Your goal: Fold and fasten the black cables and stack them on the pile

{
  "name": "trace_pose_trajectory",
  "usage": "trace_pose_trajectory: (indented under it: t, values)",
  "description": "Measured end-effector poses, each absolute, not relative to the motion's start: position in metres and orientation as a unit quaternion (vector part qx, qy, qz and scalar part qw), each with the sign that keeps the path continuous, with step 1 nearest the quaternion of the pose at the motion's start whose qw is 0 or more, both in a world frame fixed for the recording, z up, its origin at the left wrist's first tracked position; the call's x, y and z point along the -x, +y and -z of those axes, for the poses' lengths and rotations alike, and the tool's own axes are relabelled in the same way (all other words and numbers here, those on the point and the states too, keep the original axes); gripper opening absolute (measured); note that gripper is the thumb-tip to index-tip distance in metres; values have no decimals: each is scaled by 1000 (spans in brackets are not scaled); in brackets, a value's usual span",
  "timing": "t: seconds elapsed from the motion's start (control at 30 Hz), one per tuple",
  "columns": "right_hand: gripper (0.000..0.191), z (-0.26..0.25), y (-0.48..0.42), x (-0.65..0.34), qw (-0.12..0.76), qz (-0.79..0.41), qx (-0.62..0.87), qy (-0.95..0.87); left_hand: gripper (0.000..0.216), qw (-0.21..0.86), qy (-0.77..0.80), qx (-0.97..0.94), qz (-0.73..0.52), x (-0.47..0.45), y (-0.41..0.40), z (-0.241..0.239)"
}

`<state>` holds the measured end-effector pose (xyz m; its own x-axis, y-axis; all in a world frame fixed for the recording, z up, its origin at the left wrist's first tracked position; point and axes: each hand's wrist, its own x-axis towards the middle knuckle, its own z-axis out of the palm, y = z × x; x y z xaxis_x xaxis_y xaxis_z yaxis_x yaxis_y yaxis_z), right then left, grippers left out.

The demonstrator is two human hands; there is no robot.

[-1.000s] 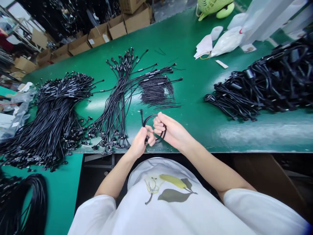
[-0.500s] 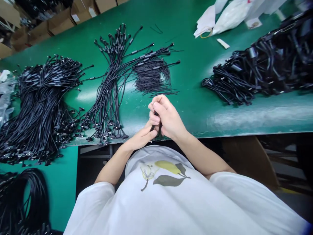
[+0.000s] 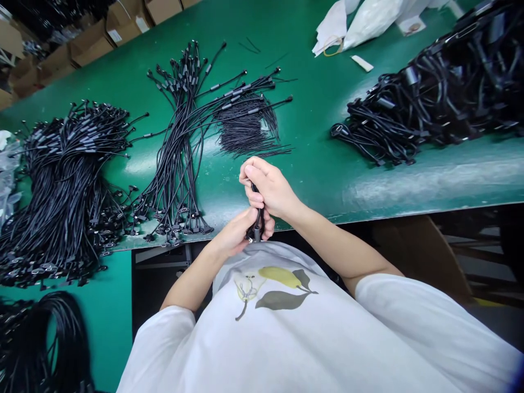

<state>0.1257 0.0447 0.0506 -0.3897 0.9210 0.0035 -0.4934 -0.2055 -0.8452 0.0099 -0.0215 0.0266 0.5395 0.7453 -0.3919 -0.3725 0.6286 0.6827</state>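
Observation:
Both my hands meet at the near edge of the green table (image 3: 327, 174). My right hand (image 3: 268, 188) is closed around a folded black cable (image 3: 257, 226), fist upward. Just below it, my left hand (image 3: 237, 234) pinches the same cable's lower end, where its connectors stick out. Most of the cable is hidden inside my fingers.
A spread bundle of thin black cables (image 3: 184, 147) and short black ties (image 3: 245, 128) lie beyond my hands. A big cable heap (image 3: 65, 185) lies left, another (image 3: 442, 93) far right. White plastic bags (image 3: 360, 22) and cardboard boxes (image 3: 123, 27) sit at the back.
The open loop of cable seen a second ago has been squeezed into a tight bundle. My hands have drawn nearer to my body at the table's edge.

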Motion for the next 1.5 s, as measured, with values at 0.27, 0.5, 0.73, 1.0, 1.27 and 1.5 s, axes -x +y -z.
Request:
trace_pose_trajectory:
  t: [0.27,0.5,0.73,1.0,1.27,1.5]
  values:
    - [25,-38,49,-131,466,-784,233,-339,43,803,371,-311,-348,-20,-21,-24]
    - [26,-45,51,-142,419,-827,243,-285,47,821,357,-279,-346,-23,-23,-26]
    - [34,-42,52,-137,454,-740,298,-396,38,808,373,-253,-379,-26,-20,-24]
    - [35,-24,47,-155,499,-326,448,-666,19,753,405,-149,-497,-22,-2,-20]
    - [32,12,7,-127,302,-39,431,-849,15,620,462,-93,-627,-13,23,-9]
    - [24,8,18,-116,308,100,333,-886,21,623,487,-169,-588,-9,22,-7]
